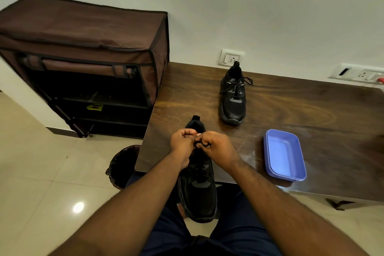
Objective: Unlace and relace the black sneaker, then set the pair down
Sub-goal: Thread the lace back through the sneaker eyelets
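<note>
Setting: plain pale wall, glossy tiled floor (pixel 41 162), and a dark wood-grain table (pixel 291 110) running along the wall.

One brown fabric shoe rack (pixel 83 48), front flap rolled up, standing on the floor just beside the table's left end. Its shelves are too dark to inventory.

One dark waste bin (pixel 122 164) on the floor at the table's near left corner.

One blue plastic tray (pixel 284 154), shallow, holding nothing visible, near the table's front edge.

Two wall socket plates (pixel 231 57), one behind the far shoe, one at the right edge of view.

Two black sneakers. The second sneaker (pixel 233 97) rests on the table near the wall, laced, lace ends lying loose. The worked sneaker (pixel 198 189) sits at the table's front edge, toe towards the person's lap and overhanging; whether the knees also support it cannot be told.

One black lace (pixel 204 145) in hand: thin, limp, likely to slip back through an eyelet if let go; best pinched close to its tip. The sneaker itself looks light, with soft mesh upper and firmer sole; for setting down, the sole or heel collar seems the sound hold.

Two hands, both above the tongue. The left hand (pixel 182 141) is curled, apparently pinching lace. The right hand (pixel 216 145) grips a loop of it.
</note>
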Available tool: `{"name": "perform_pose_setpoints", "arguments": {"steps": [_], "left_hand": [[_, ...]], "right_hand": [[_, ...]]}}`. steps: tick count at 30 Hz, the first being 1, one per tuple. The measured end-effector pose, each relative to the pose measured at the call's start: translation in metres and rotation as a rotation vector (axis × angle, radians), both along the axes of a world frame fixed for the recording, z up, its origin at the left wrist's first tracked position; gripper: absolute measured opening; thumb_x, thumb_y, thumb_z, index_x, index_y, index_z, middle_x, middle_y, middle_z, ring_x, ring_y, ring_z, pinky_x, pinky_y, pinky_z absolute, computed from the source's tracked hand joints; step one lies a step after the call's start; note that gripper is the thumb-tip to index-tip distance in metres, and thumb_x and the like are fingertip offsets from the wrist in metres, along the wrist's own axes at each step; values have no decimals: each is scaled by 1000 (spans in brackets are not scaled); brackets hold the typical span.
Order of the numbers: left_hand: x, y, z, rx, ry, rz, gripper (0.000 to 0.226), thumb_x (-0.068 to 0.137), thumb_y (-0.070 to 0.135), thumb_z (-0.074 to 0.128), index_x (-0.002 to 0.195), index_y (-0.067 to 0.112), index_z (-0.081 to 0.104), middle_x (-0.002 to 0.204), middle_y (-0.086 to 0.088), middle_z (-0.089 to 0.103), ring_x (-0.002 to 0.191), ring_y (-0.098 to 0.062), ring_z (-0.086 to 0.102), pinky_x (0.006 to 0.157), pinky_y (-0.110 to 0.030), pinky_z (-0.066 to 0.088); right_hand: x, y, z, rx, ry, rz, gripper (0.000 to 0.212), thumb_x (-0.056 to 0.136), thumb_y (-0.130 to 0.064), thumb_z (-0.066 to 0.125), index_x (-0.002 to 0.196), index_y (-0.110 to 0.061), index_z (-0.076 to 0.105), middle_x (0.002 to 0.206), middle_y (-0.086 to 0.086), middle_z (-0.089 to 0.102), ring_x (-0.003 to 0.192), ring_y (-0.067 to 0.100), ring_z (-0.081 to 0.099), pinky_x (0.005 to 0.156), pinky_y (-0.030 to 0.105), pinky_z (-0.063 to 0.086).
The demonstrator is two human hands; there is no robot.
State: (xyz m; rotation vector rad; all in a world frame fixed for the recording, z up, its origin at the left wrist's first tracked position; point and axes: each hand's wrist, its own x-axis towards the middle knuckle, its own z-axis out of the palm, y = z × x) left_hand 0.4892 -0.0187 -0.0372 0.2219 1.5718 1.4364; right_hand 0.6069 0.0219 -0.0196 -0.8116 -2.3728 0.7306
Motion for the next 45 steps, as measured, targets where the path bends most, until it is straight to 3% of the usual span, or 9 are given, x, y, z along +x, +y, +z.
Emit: {"name": "perform_pose_setpoints", "arguments": {"steps": [5,10,14,18,22,33,39,42,45], "left_hand": [[-3,-3,2,-10,36,38,8,101,14,49,108,18,52,93,-11,61,49,-15,53,35,-19,37],[-3,-23,-5,155,309,-76,18,96,35,58,88,20,51,104,-14,53,85,-19,57,64,-29,51],[-8,-44,-10,214,893,-326,27,86,36,70,69,24,53,119,3,41,107,-3,47,86,-17,44],[-17,-47,-20,260,984,-435,29,92,23,66,70,3,66,127,2,45,111,-6,48,93,-25,43],[-36,-71,-38,110,1157,-575,31,92,25,66,69,5,68,139,-7,48,127,-22,40,101,-28,31],[-49,-76,-46,-197,1265,-736,34,96,43,53,85,18,74,159,8,24,146,-25,13,113,-44,28],[-49,-76,-40,-307,1239,-800,33,98,45,50,85,21,70,162,7,15,147,-29,9,112,-47,28],[-49,-72,-37,-336,1216,-804,31,96,47,52,85,24,69,162,3,17,145,-31,17,111,-46,29],[-52,-71,-38,-296,1006,-757,34,92,45,61,73,17,64,145,-10,47,124,-27,50,99,-39,44]], "right_hand": [[-8,9,15,-358,-209,-49,52,80,0,69,57,-24,30,55,-12,39,53,4,45,57,28,42],[-9,24,23,-943,-122,-89,44,82,12,63,59,-18,39,53,-6,55,59,6,65,63,23,46],[-7,27,21,-1004,-80,-161,43,80,10,66,60,-18,40,55,-2,48,50,5,50,47,15,39],[-5,26,19,-998,-71,-205,43,76,-1,76,59,-19,41,55,-2,53,49,5,50,47,17,37],[20,41,13,-869,-58,-459,40,76,-11,80,62,-18,43,72,9,60,62,14,51,52,24,38],[22,45,3,-866,-6,-730,34,80,-14,78,66,-14,47,63,9,55,55,17,52,57,31,50],[20,43,-1,-1596,630,-990,30,96,-11,57,67,-8,51,40,0,46,50,8,44,59,24,47],[21,45,-2,-1603,867,-986,28,98,-13,54,71,-7,51,64,2,47,61,10,48,73,31,52],[23,30,-1,-1511,741,-816,15,97,-20,56,87,-10,55,85,5,56,84,18,57,88,34,49]]}}
